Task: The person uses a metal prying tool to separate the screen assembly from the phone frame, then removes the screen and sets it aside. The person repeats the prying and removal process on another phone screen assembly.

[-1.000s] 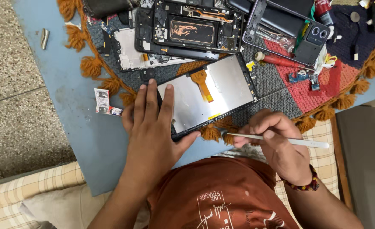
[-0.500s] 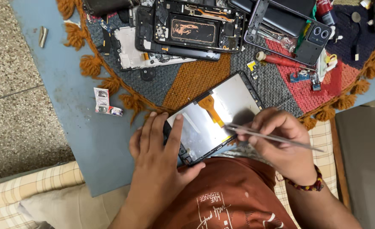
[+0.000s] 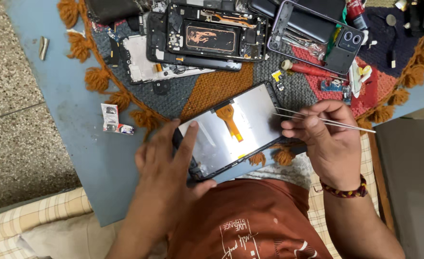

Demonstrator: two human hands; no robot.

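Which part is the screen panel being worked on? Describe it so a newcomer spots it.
On the woven mat on the blue table, look at the near edge. The screen panel lies tilted there, back side up, the left hand on one end and the right hand with tweezers at the other. Only it shows a grey reflective back with an orange ribbon.

— Background stuff? Opened phone [image 3: 207, 38] on a tasselled mat [image 3: 217, 86], red screwdriver [image 3: 310, 69] beside it.

— Also a purple frame [image 3: 312, 29] top right, small packet [image 3: 111, 117] on the blue board [image 3: 77, 144], metal bit [image 3: 42, 47] on the floor [image 3: 15, 144].
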